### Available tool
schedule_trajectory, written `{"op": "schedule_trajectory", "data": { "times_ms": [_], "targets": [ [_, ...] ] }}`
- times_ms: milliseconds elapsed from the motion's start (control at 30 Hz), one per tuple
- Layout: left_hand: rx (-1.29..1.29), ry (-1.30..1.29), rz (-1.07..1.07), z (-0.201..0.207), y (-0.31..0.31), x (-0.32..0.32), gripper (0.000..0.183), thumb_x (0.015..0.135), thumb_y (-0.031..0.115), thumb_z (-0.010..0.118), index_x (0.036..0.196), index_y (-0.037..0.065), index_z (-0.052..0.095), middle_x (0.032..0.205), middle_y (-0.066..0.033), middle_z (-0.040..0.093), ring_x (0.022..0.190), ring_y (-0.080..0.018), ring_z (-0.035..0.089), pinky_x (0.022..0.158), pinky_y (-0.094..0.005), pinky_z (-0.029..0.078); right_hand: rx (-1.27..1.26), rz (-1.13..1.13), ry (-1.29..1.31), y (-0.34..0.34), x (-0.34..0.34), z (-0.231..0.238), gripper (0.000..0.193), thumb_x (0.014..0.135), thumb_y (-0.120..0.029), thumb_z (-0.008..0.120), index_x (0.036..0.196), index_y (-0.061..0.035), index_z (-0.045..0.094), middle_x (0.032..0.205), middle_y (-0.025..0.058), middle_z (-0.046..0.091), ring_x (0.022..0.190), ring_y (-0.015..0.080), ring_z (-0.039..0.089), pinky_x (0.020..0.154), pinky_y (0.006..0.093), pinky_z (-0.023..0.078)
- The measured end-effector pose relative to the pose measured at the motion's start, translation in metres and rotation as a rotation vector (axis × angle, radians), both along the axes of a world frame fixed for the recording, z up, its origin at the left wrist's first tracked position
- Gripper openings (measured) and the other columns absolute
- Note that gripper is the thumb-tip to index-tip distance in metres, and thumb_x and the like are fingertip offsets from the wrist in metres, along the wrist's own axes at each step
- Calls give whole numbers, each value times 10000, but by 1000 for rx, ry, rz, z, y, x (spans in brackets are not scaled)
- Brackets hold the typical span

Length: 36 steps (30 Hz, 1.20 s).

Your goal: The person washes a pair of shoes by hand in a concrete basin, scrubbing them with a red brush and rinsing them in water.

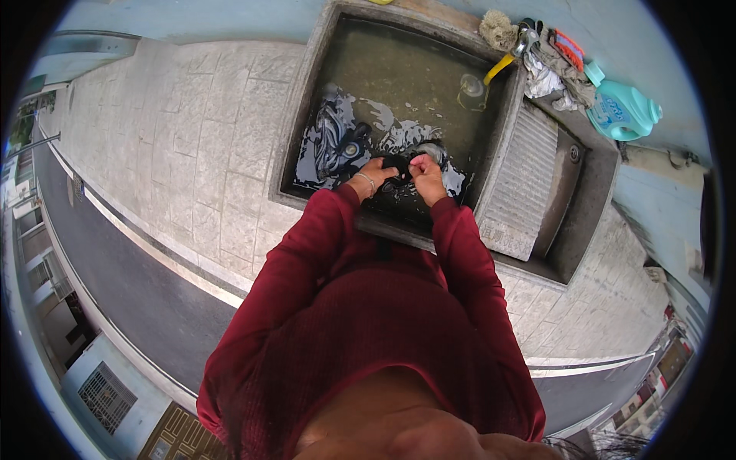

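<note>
Over murky sink [322,69], both hands [379,175] [426,175] gripping dark garment [397,170], bunched.

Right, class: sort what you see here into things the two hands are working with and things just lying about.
In use:
left hand
right hand
dark wet cloth, gripped by both hands
water-filled basin

Lying about:
turquoise bottle
ribbed washboard
rags on the ledge
yellow tap
patterned garment, soaking to the left

garment [399,175] in basin [406,84] | washboard [525,180] right of basin | detergent bottle [622,111] behind washboard
</note>
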<state>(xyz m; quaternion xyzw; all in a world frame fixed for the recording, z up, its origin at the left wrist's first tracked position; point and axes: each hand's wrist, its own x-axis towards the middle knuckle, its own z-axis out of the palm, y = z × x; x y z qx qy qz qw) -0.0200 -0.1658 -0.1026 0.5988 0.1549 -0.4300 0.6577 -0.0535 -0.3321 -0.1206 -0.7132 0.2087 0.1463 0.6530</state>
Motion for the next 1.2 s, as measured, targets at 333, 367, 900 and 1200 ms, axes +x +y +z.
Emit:
{"op": "schedule_trajectory", "data": {
  "times_ms": [333,367,900,1200],
  "targets": [
    [-142,142,31,8,8,-3,266,765,-7,525,1031,-3,545,916,-47,600,822,-125,558,720,-233,446,-48,51,-11,-6,1,-3,101,834,-31,506,934,-32,522,731,16,540,641,87,496,561,236,425],
    [-67,224,33,12,7,-1,267,777,5,527,1044,-1,543,930,-44,597,829,-119,551,722,-230,442,-59,74,-45,-8,0,-7,100,832,-31,508,931,-29,524,737,18,540,653,87,498,568,235,427],
    [-216,18,-50,6,-7,-18,545,811,-29,432,1326,130,350,1004,5,527,664,-47,444,569,-186,392,-681,215,-88,-13,18,40,368,667,-117,682,974,12,525,780,140,587,738,267,597,601,358,476],
    [-284,87,219,5,-7,-18,442,835,9,467,1265,19,364,1136,-70,519,1005,-164,539,805,-236,427,213,-157,438,-39,25,15,171,818,-109,571,975,-51,540,809,17,542,654,127,521,569,281,470]
  ]
}}
